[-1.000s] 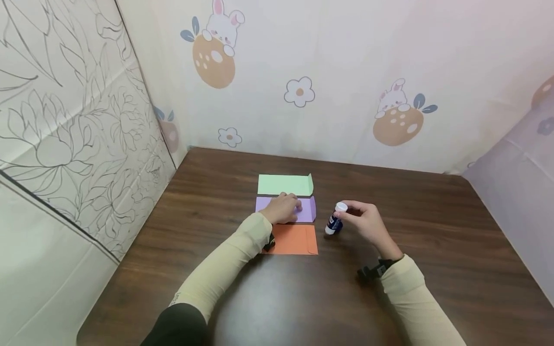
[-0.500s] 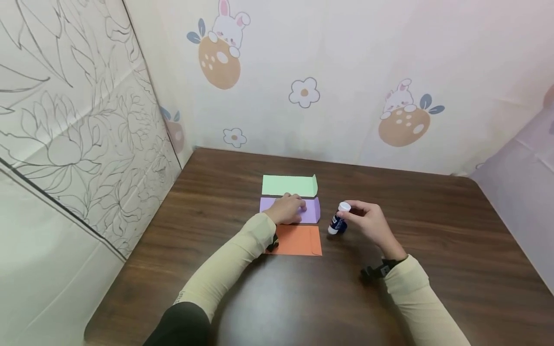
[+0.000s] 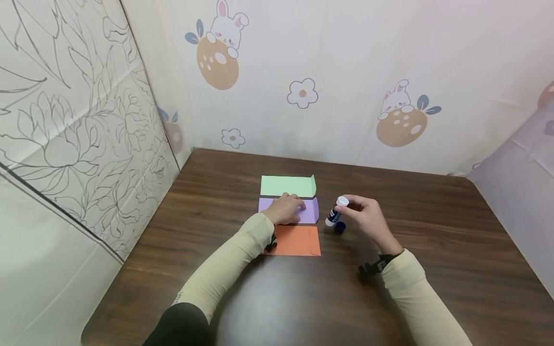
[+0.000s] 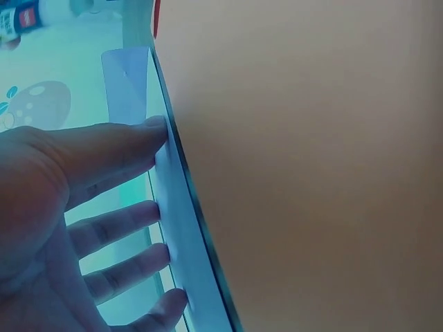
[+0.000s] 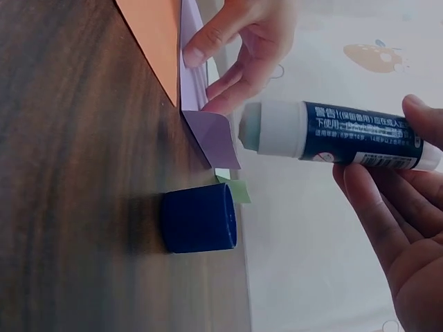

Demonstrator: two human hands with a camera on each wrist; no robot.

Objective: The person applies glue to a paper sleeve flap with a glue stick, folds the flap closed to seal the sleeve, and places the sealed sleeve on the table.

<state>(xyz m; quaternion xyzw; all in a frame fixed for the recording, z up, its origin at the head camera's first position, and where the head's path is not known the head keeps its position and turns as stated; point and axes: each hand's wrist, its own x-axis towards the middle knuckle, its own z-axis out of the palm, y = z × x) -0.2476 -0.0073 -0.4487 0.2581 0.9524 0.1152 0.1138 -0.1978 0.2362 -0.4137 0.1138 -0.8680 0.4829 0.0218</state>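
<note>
My right hand (image 3: 367,216) holds a glue stick (image 3: 335,211) between thumb and fingers, its uncapped end pointing down. In the right wrist view the pale glue tip (image 5: 250,127) shows beside the raised flap (image 5: 213,138) of the purple envelope. The dark blue cap (image 3: 340,228) stands on the table below the glue stick. With spread fingertips, my left hand (image 3: 284,209) presses on the purple envelope (image 3: 309,211); the left wrist view shows its thumb and fingers (image 4: 114,228) straight on the paper.
A green envelope (image 3: 285,185) with its flap up lies behind the purple one. Nearer me lies an orange envelope (image 3: 298,241), partly covered by my left wrist. The brown wooden table (image 3: 207,192) meets a patterned wall covering (image 3: 259,115) at the back.
My right hand has raised the glue stick slightly and away from me, so the blue cap beneath shows more fully. The left hand stays on the purple envelope.
</note>
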